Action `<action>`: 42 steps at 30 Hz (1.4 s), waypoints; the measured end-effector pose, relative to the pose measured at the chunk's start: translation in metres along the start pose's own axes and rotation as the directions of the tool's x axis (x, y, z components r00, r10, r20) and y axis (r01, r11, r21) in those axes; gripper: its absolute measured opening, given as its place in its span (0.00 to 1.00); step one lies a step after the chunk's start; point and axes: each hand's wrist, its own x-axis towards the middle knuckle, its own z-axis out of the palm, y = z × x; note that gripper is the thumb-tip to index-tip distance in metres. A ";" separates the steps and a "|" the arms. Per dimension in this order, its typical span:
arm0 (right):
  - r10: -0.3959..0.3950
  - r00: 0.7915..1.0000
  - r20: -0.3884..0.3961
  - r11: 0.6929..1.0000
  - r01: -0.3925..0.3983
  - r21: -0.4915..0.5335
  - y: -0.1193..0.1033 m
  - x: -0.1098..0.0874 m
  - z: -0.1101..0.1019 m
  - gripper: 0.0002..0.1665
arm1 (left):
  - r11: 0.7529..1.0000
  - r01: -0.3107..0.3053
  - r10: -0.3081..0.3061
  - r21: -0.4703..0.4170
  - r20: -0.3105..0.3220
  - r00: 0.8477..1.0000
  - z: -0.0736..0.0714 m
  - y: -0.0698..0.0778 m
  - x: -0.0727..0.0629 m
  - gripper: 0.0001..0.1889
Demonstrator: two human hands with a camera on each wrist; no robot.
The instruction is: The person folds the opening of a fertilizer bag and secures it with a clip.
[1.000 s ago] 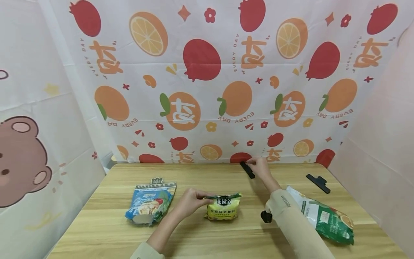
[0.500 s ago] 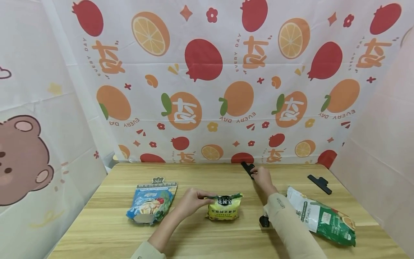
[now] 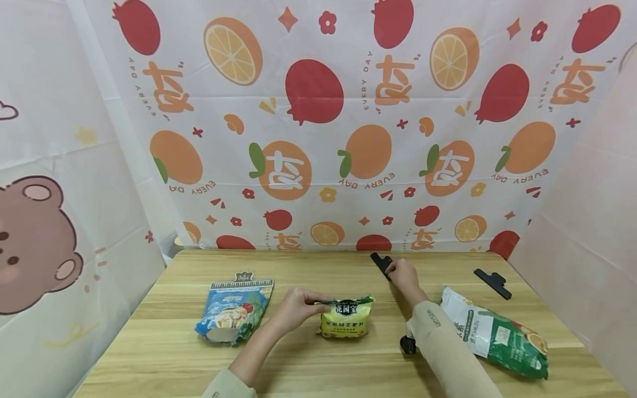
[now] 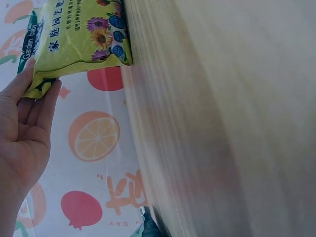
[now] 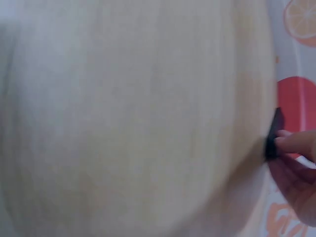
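In the head view my left hand [image 3: 294,308] pinches the top left corner of a small yellow bag [image 3: 344,323], which stands upright on the table. The left wrist view shows the thumb on one face of this yellow bag [image 4: 81,34] and the fingers behind its folded top edge. Farther back, my right hand [image 3: 405,276] holds a black bag clip [image 3: 380,263] between thumb and fingers near the table's back edge. Part of the black clip [image 5: 275,133] is covered by the fingertips in the right wrist view.
On the left lies a blue bag [image 3: 231,312] with a wide clip [image 3: 242,283] across its top. A green and white bag [image 3: 502,337] lies at the right, beside my right sleeve. Behind it is another black clip [image 3: 492,283]. A fruit-print curtain [image 3: 318,166] hangs behind the wooden table [image 3: 308,370].
My right hand has come slightly nearer and taken hold of the black clip, which has shifted a little towards me. The left hand stays on the yellow bag.
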 end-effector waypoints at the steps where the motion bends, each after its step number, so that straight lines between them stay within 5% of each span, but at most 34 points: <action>1: 0.004 1.000 0.024 1.000 -0.004 -0.019 -0.002 -0.001 -0.002 0.08 | 1.000 -0.002 0.002 0.002 -0.001 1.000 0.000 0.000 0.000 0.11; 6: 0.061 0.988 0.141 0.992 -0.044 -0.122 -0.015 -0.002 -0.015 0.11 | 1.000 -0.008 0.008 0.004 -0.005 1.000 -0.001 -0.001 0.000 0.10; 12: 0.218 0.974 0.060 0.969 -0.209 -0.128 -0.022 0.001 -0.016 0.07 | 1.000 -0.006 0.006 0.010 -0.004 1.000 0.000 -0.001 0.000 0.10; 17: 0.188 0.979 0.079 0.973 -0.174 -0.151 -0.013 0.001 -0.004 0.26 | 1.000 -0.007 0.007 0.011 0.003 1.000 0.000 0.000 0.001 0.10; 21: 0.128 0.987 0.097 0.981 -0.112 -0.157 -0.005 0.001 0.002 0.30 | 1.000 -0.006 0.006 0.007 0.010 1.000 0.001 0.001 0.002 0.10; 28: 0.133 0.991 0.033 0.990 -0.135 0.045 -0.001 0.003 0.000 0.15 | 1.000 0.004 -0.004 0.002 0.011 1.000 0.000 0.002 0.001 0.10; 33: 0.127 0.988 0.086 0.979 -0.139 0.150 -0.003 0.004 -0.010 0.19 | 1.000 0.012 -0.012 0.001 0.006 1.000 0.000 0.002 0.001 0.11; 37: 0.179 0.969 0.169 0.956 -0.212 0.205 -0.002 0.008 -0.017 0.17 | 1.000 0.017 -0.017 -0.005 0.001 1.000 0.000 0.002 0.000 0.10; 42: 0.171 0.958 0.230 0.886 -0.252 0.390 0.020 0.028 -0.013 0.20 | 1.000 0.010 -0.010 -0.009 -0.005 1.000 -0.001 0.002 0.000 0.10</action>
